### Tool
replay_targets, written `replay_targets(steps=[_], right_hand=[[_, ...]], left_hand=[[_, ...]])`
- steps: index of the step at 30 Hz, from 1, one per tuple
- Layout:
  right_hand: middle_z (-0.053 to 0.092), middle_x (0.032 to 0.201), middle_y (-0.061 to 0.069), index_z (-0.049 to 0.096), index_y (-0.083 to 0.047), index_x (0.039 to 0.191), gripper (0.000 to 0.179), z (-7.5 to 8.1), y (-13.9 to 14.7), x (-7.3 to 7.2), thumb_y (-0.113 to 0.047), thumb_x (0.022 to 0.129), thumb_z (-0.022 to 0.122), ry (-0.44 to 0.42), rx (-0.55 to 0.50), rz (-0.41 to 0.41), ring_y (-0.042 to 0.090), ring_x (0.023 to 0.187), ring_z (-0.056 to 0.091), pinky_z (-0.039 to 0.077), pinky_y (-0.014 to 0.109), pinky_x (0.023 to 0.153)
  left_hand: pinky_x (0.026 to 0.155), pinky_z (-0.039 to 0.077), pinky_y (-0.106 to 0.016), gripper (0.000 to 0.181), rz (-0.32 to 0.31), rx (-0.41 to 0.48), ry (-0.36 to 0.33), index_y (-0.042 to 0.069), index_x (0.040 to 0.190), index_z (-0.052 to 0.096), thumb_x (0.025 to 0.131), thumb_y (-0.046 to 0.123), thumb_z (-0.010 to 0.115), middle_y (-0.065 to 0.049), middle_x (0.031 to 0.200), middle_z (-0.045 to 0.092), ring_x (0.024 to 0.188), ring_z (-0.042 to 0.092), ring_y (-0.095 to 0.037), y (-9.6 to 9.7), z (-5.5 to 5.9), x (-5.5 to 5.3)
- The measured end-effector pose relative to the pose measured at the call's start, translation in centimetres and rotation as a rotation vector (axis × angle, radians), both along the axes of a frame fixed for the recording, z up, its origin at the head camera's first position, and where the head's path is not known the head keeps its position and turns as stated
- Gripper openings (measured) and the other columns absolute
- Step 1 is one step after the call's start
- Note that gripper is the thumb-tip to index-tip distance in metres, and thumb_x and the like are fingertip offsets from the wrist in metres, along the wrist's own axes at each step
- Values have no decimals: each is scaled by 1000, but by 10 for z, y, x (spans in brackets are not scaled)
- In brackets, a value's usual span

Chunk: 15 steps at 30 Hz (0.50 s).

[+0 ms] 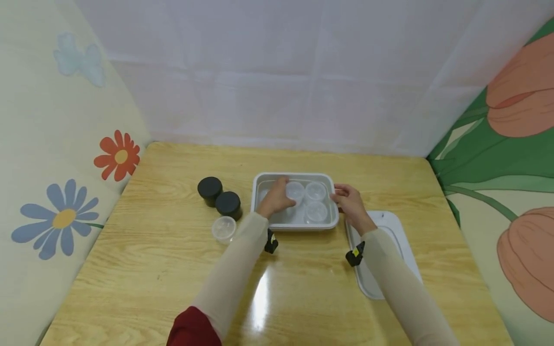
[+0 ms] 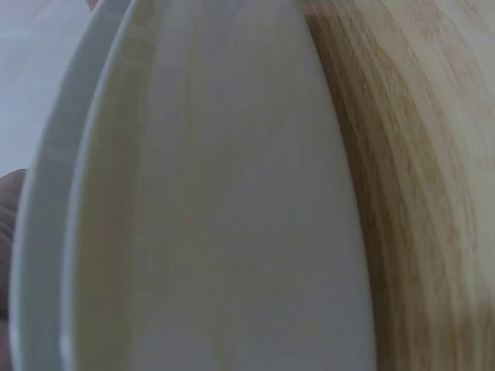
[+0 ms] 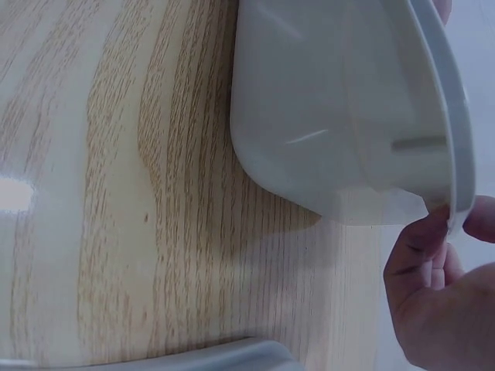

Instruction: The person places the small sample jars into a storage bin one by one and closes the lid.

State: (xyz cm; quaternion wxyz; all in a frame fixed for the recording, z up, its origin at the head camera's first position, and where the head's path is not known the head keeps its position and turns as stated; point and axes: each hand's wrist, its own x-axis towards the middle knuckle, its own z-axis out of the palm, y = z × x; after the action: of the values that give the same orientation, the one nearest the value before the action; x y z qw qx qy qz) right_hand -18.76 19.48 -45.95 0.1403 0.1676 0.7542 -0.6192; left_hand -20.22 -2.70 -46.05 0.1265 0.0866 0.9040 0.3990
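Observation:
A white rectangular tub stands in the middle of the table with three small clear round containers in it. My left hand reaches into the tub, thumb and fingers around the leftmost clear container. Beside that one lie another clear container and a third clear container. At the tub's right end my right hand pinches the rim, which the right wrist view shows between thumb and fingers. The left wrist view mostly shows the tub's outer wall, hiding most of the left hand.
Left of the tub stand two black-topped round jars, a rear jar and a front jar. Just in front of them is another clear round container. A white rectangular lid lies on the wooden table under the right forearm.

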Motion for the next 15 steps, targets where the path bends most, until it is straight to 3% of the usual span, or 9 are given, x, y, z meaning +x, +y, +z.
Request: replay_targets(steps=[7,15], right_hand=[[52,108,2,45,-4,138,44,1,0,-1,-6,94,55,6,3,13,4,78,53,51,21,63],[51,110,4,42,-3,139,46,4,0,1,-7,95,55,-5,9,22,4,80,52,49,17,61]], left_hand=[[107,38,-45,70,-47,-27,47,-11,134,36,77,7,73,-29,134,47,124,47,-40,-15,16,2],[101,42,-45,64,-29,-30,51,-7,133,38,80,10,71,-28,129,50,118,50,-38,-32,31,2]])
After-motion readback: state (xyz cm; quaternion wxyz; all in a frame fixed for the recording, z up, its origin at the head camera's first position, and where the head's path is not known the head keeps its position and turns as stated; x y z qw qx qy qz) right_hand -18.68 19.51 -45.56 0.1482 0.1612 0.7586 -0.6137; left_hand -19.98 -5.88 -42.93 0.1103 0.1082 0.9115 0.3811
